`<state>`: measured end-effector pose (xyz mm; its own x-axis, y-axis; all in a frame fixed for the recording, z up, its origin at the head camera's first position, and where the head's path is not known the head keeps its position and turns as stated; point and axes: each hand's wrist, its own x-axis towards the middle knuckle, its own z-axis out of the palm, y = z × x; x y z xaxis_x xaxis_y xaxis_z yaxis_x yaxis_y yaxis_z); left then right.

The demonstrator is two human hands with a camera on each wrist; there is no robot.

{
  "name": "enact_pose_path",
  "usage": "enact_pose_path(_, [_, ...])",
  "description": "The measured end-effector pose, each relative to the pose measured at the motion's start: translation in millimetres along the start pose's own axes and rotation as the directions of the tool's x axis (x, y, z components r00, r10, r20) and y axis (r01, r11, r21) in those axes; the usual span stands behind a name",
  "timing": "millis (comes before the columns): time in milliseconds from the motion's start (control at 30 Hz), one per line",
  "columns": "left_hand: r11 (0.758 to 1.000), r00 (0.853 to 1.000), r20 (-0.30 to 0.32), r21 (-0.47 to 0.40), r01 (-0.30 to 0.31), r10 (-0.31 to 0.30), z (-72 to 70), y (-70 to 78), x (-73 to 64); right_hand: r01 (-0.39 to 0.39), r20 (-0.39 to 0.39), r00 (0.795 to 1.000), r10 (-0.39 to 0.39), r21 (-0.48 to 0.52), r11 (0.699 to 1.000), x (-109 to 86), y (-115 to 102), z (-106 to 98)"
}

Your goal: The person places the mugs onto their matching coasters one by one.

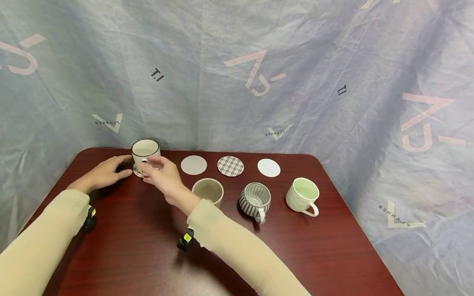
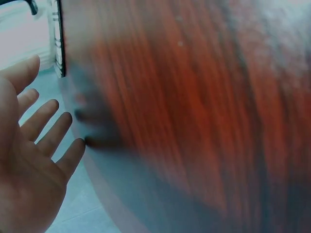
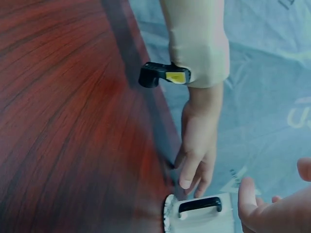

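Observation:
A white mug [image 1: 145, 148] with a black rim stands upright on a plaid coaster [image 1: 137, 171] at the table's back left. Its black handle [image 3: 199, 206] shows in the right wrist view. To the mug's left, my left hand [image 1: 107, 170] has its fingers extended and spread; the left wrist view shows its palm [image 2: 31, 179] with nothing held. On the other side is my right hand [image 1: 165, 176], thumb and fingers apart, overlapping the mug's front right in the head view. From the right wrist view, the right hand [image 3: 277, 208] appears beside the mug, not curled round it.
Along the back edge lie a grey-white coaster [image 1: 194, 165], another plaid coaster [image 1: 230, 166] and a white coaster [image 1: 269, 167]. Nearer stand a beige cup [image 1: 208, 190], partly behind my right arm, a grey striped mug [image 1: 254, 200] and a pale green mug [image 1: 301, 195]. A printed curtain [image 1: 185, 82] hangs behind.

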<state>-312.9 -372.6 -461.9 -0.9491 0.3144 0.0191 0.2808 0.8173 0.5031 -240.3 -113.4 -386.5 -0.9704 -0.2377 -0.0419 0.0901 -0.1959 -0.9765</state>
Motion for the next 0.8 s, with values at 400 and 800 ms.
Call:
enact_pose_path(400, [1.000, 0.996, -0.086, 0.009, 0.008, -0.007, -8.7, 8.8, -9.8, 0.011, 0.112, 0.994, -0.015, 0.030, 0.999, -17.3, -29.8, -30.6])
enact_pose_path(800, [0.998, 0.978, -0.202, -0.003, -0.060, 0.058, -16.4, 33.6, -20.4, 0.096, 0.169, 0.982, -0.088, -0.045, 0.994, -37.0, -49.0, -75.4])
